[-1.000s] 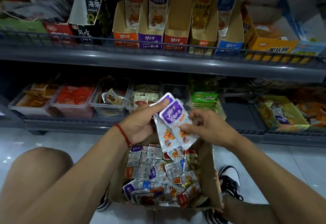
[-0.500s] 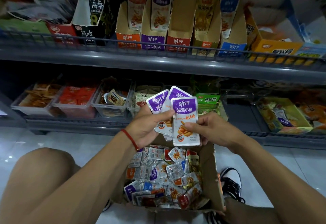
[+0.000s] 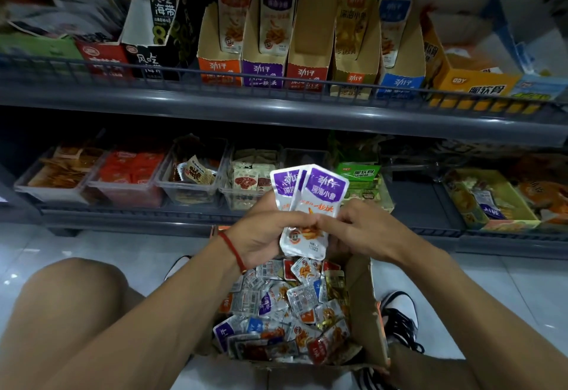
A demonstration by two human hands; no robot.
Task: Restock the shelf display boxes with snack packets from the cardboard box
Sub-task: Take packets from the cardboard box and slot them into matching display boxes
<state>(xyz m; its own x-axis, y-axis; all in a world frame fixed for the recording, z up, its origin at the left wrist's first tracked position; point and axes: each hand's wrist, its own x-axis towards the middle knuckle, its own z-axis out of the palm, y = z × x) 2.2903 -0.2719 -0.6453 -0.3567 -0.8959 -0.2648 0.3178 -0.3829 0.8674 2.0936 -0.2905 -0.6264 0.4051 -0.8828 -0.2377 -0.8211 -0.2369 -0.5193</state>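
Purple packets (image 3: 310,208), fanned a sec ago, are now squared into one stack, pinched between left hand (image 3: 264,236) & right hand (image 3: 362,229), just above cardboard box (image 3: 362,306). Likely ready for purple display box (image 3: 264,51), well above hands.

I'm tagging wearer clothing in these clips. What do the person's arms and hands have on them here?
Both forearms are bare, with no sleeves in view. The left hand has a thin red cord bracelet around its wrist. The right hand shows no gloves, rings, watch or band.
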